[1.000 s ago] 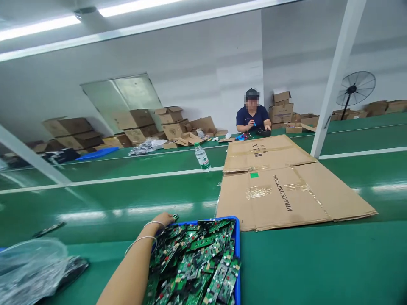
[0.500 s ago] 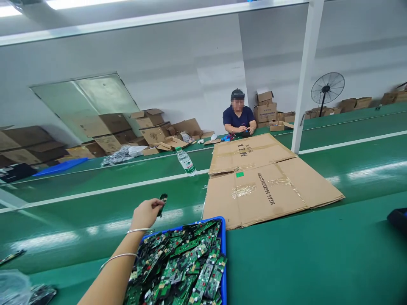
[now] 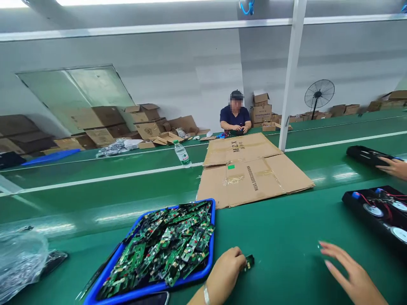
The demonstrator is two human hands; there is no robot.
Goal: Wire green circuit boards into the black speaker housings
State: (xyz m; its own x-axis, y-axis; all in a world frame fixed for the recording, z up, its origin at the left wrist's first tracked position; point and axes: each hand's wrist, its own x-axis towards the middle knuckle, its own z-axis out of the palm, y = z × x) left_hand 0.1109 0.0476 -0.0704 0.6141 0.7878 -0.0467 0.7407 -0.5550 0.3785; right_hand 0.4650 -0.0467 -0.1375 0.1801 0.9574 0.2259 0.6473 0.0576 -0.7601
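My left hand [image 3: 226, 270] is closed on a small green circuit board [image 3: 249, 262], low over the green belt just right of the blue tray [image 3: 212, 220]. That tray is heaped with several green circuit boards [image 3: 165, 245]. My right hand [image 3: 348, 273] hovers open over the belt at the lower right with its fingers spread and nothing in it. It is nearest to a black speaker housing [image 3: 377, 212] with round drivers and red wires.
Another person's hand [image 3: 394, 167] rests by a second black housing [image 3: 365, 154] at the right edge. Flattened cardboard [image 3: 251, 171] and a water bottle [image 3: 182, 153] lie beyond the tray. A co-worker [image 3: 235, 117] sits across. A plastic bag [image 3: 19, 258] lies left, a white post [image 3: 291, 76] stands behind.
My left hand lifted a circuit board out of the tray and carried it back and right to the belt beside the tray. My right hand and the black housings came into view.
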